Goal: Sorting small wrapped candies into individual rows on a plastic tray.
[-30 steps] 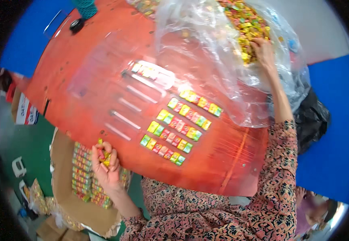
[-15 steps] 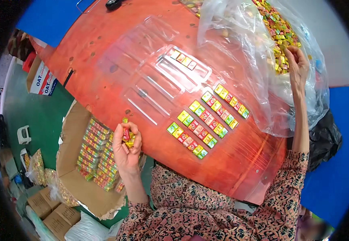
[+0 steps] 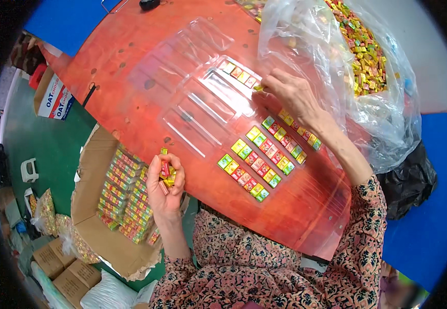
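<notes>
The left hand [image 3: 165, 186] is clenched around a small bunch of wrapped candies [image 3: 165, 172], red and yellow ends poking up above the fingers; it hangs just off the near edge of the red counter [image 3: 130, 92], above the open cardboard box [image 3: 92, 170] that holds rows of filled packs. The right hand [image 3: 291, 92] pinches one yellow candy [image 3: 258, 88] between thumb and fingertip, its grip closed on that single piece, right at the end of the partly filled row in the clear plastic tray [image 3: 218, 98].

Taking that tray as the landmark: its far slot carries a short line of candies [image 3: 239, 74], the slots nearer the person are bare. Just beside it, toward the person's right, lie rows of filled slots [image 3: 267, 152] in green, red and yellow. Beyond it, on the right, the big clear plastic bag [image 3: 352, 62] spills loose candies. More empty clear trays [image 3: 182, 51] lie on its far left side.

To do this well, I judge the piece should go in flat, long side along the slot, butted against its neighbour, pressed down lightly so the flimsy tray does not spring. The left-hand bunch is best kept loose enough to feed single pieces.
</notes>
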